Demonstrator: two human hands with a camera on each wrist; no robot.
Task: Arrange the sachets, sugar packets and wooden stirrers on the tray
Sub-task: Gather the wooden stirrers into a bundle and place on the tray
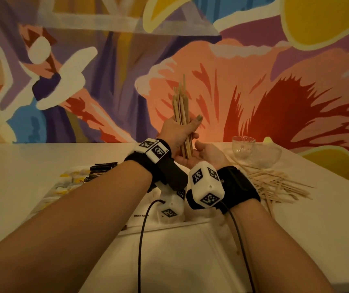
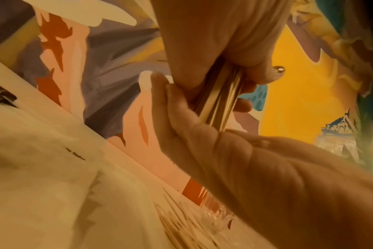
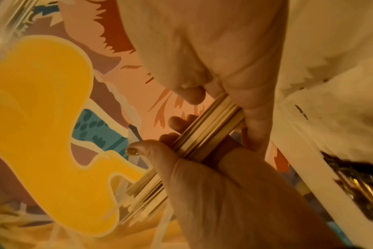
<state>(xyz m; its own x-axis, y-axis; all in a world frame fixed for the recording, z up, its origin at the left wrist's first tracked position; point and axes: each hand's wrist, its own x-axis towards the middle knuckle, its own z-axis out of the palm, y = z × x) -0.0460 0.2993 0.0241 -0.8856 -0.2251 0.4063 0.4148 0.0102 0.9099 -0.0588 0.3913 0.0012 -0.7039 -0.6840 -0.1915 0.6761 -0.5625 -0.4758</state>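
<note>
My left hand [image 1: 173, 132] grips a bundle of wooden stirrers [image 1: 181, 106] upright above the table, its thumb lying across the front. My right hand [image 1: 209, 154] lies open, palm up, under the bundle, and the lower ends stand on the palm. The left wrist view shows the bundle [image 2: 219, 107] meeting the right palm [image 2: 266, 168]. On the white tray [image 1: 182, 224] lie yellow-and-white sachets [image 1: 72, 180], black sachets [image 1: 101, 170] and a white sugar packet [image 1: 142, 215], partly hidden by my left arm.
A loose pile of stirrers [image 1: 275, 185] lies on the table to the right of my hands. Behind it stand a glass cup [image 1: 243, 146] and a glass bowl [image 1: 264, 155]. A painted wall closes off the table's far edge. Black cables hang from both wrists.
</note>
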